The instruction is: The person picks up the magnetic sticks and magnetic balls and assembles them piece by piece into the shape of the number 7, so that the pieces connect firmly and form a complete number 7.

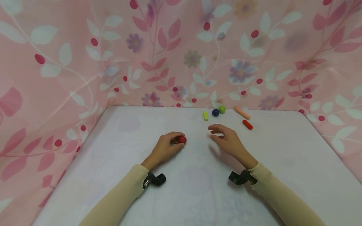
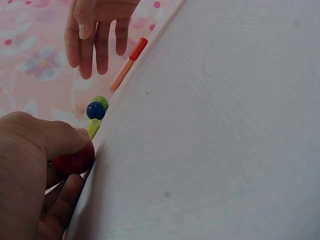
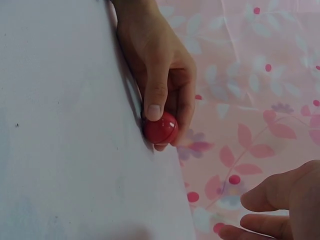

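Near the middle of the white table, my left hand pinches a small glossy red ball between thumb and fingers. The left wrist view shows the thumb lying over the ball, close to the table surface. In the right wrist view the same red ball bears a thin dark line. Off to the right, my right hand hovers above the table with relaxed, slightly bent fingers and nothing in its grasp. Its shadow falls on the table below.
Toward the back of the table lie a short yellow-green cylinder, a dark blue ball and a green ball. Farther right are a peach-orange stick and a short red cylinder. A pink floral cloth hangs behind.
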### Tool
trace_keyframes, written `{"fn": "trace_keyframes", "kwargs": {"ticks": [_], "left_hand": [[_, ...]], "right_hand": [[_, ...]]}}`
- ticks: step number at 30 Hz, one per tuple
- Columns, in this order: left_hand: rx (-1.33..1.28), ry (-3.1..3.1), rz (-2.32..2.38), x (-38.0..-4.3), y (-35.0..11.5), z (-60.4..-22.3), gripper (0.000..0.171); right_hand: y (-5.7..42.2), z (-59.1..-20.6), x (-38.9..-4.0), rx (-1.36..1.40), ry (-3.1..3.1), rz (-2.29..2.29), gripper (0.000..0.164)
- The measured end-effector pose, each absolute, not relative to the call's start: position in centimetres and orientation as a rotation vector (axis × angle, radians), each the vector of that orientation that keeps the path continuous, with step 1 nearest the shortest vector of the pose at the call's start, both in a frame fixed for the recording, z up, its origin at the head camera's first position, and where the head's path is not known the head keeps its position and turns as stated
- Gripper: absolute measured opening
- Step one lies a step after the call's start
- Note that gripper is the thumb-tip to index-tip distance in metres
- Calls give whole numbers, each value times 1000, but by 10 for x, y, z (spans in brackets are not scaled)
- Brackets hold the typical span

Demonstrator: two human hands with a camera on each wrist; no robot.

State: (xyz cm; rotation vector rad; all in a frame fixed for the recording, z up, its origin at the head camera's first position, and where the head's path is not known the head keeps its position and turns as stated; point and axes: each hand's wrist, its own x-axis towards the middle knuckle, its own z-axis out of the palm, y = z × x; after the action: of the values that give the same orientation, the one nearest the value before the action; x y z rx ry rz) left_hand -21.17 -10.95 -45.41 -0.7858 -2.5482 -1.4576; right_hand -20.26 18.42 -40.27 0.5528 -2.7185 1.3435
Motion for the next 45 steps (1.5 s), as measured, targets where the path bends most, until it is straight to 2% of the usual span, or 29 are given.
{"fn": "trace_keyframes", "kwargs": {"ticks": [28,45], "left_hand": [[-771,-2566,-1463,-215,-111,-457,39],[-779,-2562,-1468,-214,-110,-458,39]], "right_hand": [[223,-408,-226,438,-2680,1257,31],[271,-409,-236,352,-2643,1041,32]]}}
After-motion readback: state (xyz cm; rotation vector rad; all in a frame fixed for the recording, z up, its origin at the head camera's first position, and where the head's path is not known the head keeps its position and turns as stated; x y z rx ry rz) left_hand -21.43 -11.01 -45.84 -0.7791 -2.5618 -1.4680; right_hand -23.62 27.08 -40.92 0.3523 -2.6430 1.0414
